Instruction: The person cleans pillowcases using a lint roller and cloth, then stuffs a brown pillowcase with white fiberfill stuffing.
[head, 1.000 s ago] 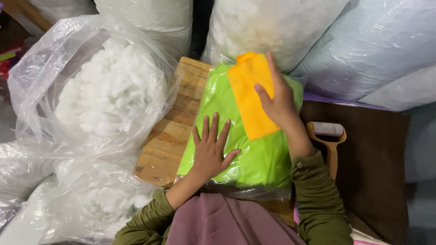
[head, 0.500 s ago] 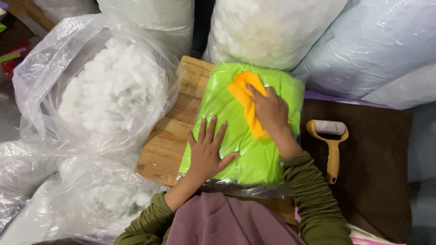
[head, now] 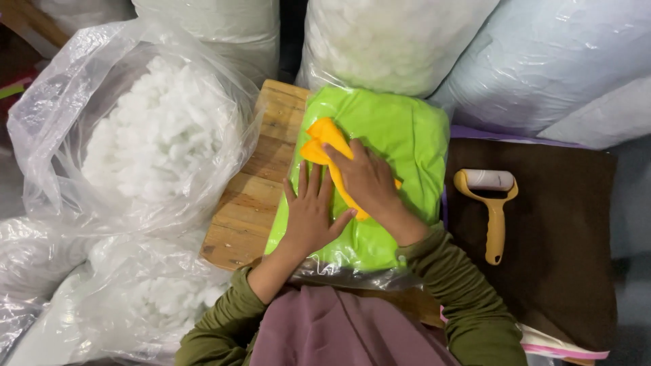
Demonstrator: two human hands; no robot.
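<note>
Green cushion [head: 397,135], wrapped in clear plastic, lies on a wooden board [head: 261,190] in front of the person. Their right hand [head: 366,179] presses an orange cloth [head: 325,146] flat against the cushion's left half, fingers close together on top of the cloth. Just beside it, touching, the left hand [head: 310,217] rests palm down on the plastic with fingers spread. An open bag of white stuffing [head: 156,135] sits to the left, and a lint roller [head: 491,203] lies on brown fabric [head: 563,237] to the right.
</note>
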